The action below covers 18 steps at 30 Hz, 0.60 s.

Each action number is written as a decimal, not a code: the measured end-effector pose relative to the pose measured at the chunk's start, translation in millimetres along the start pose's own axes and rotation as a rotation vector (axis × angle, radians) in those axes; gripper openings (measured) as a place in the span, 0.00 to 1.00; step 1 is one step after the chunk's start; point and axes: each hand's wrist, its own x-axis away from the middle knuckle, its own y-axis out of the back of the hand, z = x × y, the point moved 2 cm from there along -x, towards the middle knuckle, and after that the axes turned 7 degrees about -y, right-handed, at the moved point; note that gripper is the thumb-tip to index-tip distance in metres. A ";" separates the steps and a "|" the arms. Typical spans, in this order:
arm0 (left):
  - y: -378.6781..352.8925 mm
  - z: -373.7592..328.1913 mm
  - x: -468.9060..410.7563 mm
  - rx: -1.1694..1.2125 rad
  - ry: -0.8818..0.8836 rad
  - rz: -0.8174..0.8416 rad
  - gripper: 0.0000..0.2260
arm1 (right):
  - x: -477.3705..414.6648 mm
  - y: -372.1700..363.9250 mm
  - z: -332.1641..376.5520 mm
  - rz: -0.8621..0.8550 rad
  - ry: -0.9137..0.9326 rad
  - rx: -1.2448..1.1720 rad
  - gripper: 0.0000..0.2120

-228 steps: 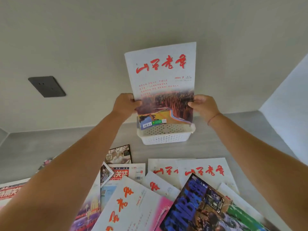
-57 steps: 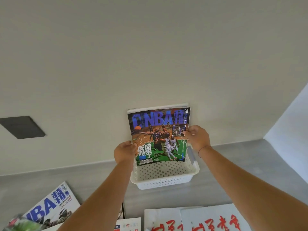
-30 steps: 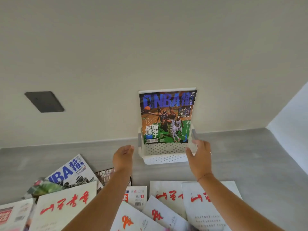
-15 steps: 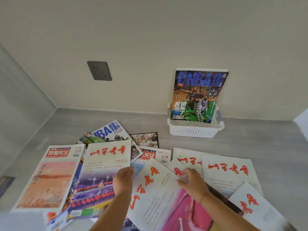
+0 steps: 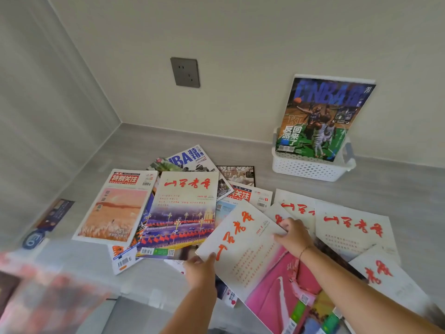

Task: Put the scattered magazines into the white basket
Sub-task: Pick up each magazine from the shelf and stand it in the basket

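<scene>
The white basket [image 5: 310,168] stands against the back wall at the right, with an NBA magazine [image 5: 322,116] upright in it and a white one behind. Several magazines lie scattered on the grey surface. Closest to me is a white and pink magazine [image 5: 252,259] with red lettering, lying at an angle. My left hand [image 5: 201,270] grips its near left edge. My right hand [image 5: 295,236] grips its far right corner. Left of it lie a red-lettered magazine with a night street picture [image 5: 183,213] and one with an orange picture [image 5: 115,210].
More white red-lettered magazines [image 5: 349,227] lie at the right, and another NBA magazine [image 5: 192,157] at the back of the pile. A grey wall socket [image 5: 185,72] sits on the back wall. A side wall closes the left. A blurred object [image 5: 36,292] fills the lower left corner.
The NBA magazine went into the basket and both hands let go of it. They came back to the pile and now hold the white and pink magazine at two edges.
</scene>
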 end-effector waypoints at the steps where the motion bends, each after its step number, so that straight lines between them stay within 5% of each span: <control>1: -1.8 1.1 2.5 0.058 0.053 0.011 0.09 | 0.2 -0.1 0.2 0.004 0.000 0.004 0.20; 11: -12.3 22.4 15.2 0.066 0.199 0.176 0.06 | -3.0 -1.9 -2.9 0.052 -0.016 -0.022 0.22; 18: -24.1 5.9 18.9 0.011 -0.020 0.231 0.07 | -11.6 6.0 -10.5 0.112 0.001 -0.153 0.18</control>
